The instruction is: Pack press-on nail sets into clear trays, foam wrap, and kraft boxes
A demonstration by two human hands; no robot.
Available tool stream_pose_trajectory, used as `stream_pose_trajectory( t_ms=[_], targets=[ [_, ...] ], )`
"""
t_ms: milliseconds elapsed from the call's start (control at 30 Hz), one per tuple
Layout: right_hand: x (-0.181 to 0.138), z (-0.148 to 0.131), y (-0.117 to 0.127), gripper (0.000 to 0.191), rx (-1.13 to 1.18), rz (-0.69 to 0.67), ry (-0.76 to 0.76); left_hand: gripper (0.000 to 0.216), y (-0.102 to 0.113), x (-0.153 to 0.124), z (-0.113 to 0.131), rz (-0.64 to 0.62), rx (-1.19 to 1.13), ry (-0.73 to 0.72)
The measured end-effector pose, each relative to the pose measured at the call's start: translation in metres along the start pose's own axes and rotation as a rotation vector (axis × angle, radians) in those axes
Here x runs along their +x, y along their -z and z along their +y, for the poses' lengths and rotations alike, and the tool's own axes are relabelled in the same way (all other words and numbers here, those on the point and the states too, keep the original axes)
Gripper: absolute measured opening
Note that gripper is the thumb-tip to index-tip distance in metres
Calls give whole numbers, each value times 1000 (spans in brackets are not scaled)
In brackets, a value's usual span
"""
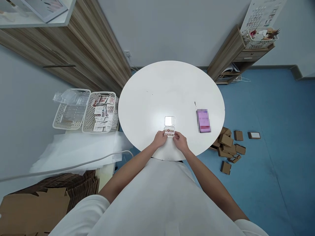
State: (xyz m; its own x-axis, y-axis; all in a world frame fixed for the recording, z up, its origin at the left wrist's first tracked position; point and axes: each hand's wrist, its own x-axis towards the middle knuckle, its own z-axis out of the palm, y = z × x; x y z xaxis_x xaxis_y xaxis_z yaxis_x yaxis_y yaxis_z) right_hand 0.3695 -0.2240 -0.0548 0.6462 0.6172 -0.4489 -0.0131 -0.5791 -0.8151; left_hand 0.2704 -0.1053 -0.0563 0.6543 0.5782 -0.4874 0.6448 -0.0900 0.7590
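A small clear plastic case [169, 127] lies near the front edge of the round white table [157, 85], its lid [169, 121] tipped back, away from me. Two rows of small brownish press-on nails [169, 131] sit inside on a pale card. My left hand [159, 139] grips the case's left side, thumb towards the front corner. On the opposite side, my right hand [180, 141] has its fingers closed at the right edge. The fingertips are too small to make out fully.
A blurred purple packet [203, 121] lies on the table's right. At left stand a basket of nail cards [103, 113] and a basket with clear plastic packaging [71, 113]. Brown cardboard boxes [227, 146] are scattered on the floor at right. A grey hose [98, 159] crosses at left.
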Motion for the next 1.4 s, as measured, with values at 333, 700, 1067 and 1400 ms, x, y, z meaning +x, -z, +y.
stream_pose_trajectory(
  t_ms=[333,700,1067,1400],
  targets=[
    [1,0,0,41,-45,2,19,15,0,0,-1,-28,74,-8],
    [-2,5,0,43,-60,-24,48,15,2,-4,-2,-31,99,-26],
    [26,12,11,40,-87,31,33,12,13,2,-19,39,-50,54],
    [52,7,6,41,206,-31,-151,35,6,16,-26,5,-396,129]
  ],
)
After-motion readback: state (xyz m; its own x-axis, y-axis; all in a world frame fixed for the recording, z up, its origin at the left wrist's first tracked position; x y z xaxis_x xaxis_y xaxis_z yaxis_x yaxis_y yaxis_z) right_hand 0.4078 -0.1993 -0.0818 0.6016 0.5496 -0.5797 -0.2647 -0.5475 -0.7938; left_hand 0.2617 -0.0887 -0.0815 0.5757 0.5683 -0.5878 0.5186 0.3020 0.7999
